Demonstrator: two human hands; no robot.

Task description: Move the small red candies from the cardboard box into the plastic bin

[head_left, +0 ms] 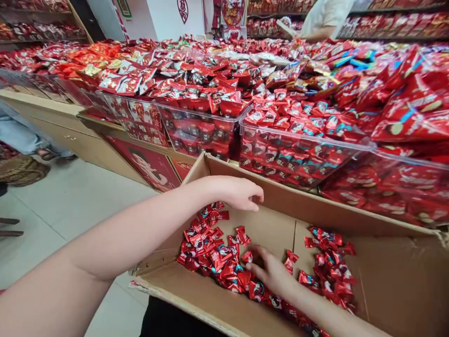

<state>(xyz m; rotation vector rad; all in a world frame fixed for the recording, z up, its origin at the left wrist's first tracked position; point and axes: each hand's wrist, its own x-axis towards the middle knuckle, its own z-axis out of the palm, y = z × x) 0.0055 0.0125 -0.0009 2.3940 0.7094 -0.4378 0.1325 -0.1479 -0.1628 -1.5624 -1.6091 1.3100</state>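
Mostly glossy red candies, teal-flecked; left hand loosely unclenched, right hand grip unclear

No word or number can be read for sure; only marks show. The candies bear small pale print, too small to make out. Packets in a clear bin carry light lettering on dark patches, also unreadable. A red panel under the bins has a large white brush-like mark; the orange panel beside it has an oval emblem. The white wall bears a red pointed-oval logo, and a round red sign shows gold characters, both illegible.
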